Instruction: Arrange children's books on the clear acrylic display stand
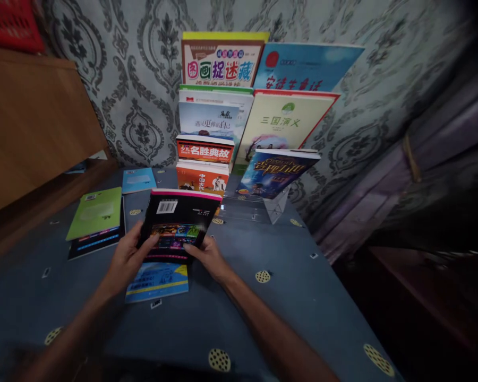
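Between my two hands is a black book (175,217) with pink edges, a barcode and rows of small pictures on the side facing me. My left hand (129,252) grips its left edge, thumb on the cover. On the lower right, my right hand (209,257) holds it the same way. Beneath it, a blue and yellow book (159,284) lies on the table, partly covered. Just beyond it stands a clear tiered display rack (276,207) with several books, among them an orange-red book (203,178) and a dark blue book (276,170).
At the left, a green book (95,212) lies on a dark one (97,243); a light blue book (138,180) lies behind. A wooden panel (40,122) borders the left side of the blue tablecloth (287,323). Purple curtains (376,180) hang at the right.
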{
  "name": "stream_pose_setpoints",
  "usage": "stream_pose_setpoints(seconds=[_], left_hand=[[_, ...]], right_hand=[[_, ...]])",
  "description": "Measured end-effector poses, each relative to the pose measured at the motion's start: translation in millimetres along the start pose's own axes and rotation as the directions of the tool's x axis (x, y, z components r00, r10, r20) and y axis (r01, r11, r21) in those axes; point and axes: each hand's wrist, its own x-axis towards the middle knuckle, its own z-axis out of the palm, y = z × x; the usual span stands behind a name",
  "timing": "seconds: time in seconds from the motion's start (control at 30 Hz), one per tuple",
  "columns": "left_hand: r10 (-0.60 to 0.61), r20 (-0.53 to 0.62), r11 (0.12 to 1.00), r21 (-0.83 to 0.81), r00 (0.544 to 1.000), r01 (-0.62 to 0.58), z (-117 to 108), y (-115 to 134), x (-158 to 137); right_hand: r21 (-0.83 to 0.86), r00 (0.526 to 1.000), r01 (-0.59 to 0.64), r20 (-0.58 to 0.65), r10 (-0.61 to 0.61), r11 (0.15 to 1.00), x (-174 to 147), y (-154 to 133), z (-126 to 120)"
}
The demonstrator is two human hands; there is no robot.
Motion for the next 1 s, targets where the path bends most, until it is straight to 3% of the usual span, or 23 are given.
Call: stream_pose_setpoints(seconds=[0.13,0.2,0.3,0.37,0.47,0.57,0.73,0.83,0.93,1.0], left_hand=[[0.108,0.132,0.975,0.182,0.985,-0.131,-18.3,1.7,-1.3],[0.208,0.228,0.937,0.231,0.951,-0.26,-25.9,1.7,-2.0],[0.371,0.329,0.853,0.249,0.868,-0.459,-32.7,-4.0,-6.4],[0.403,0.352,0.815,0.283,0.845,-0.506,-35.3,-13.6,-12.2],[0.346,0.351,0.798,0.379,0.87,-0.469,-38.6,-34.4,-23.4],[0.267,0.351,0.776,0.474,0.897,-0.416,-42.9,-53.8,-34.7],[0.164,0.463,0.721,0.546,0.871,-0.426,-53.9,-66.3,-45.7],[0.073,0.424,0.682,0.639,0.902,-0.356,-55.4,-68.6,-40.6],[0.006,0.36,0.617,0.733,0.933,-0.286,-42.6,-72.1,-26.4],[-0.002,0.37,0.579,0.758,0.929,-0.301,-25.0,-72.9,-15.7]], right_hand=[[-0.019,0.998,0.044,0.051,-0.043,0.999,2.0,-3.4,-7.9],[-0.111,0.995,0.095,0.054,-0.089,0.989,4.4,-3.5,-13.6],[-0.222,0.99,0.134,-0.01,-0.14,0.966,8.8,1.0,-20.1],[-0.177,0.986,0.107,-0.11,-0.128,0.978,11.0,7.3,-21.4],[0.034,0.973,-0.066,-0.22,0.072,0.997,11.6,17.0,-20.3],[0.199,0.95,-0.219,-0.182,0.256,0.955,9.4,20.9,-17.9],[0.194,0.965,-0.2,-0.132,0.228,0.96,7.6,18.7,-13.8],[0.167,0.971,-0.194,-0.111,0.214,0.967,8.0,19.0,-13.0],[0.148,0.974,-0.19,-0.099,0.206,0.971,7.4,20.0,-13.1],[0.141,0.973,-0.187,-0.109,0.203,0.972,6.4,20.3,-12.7]])
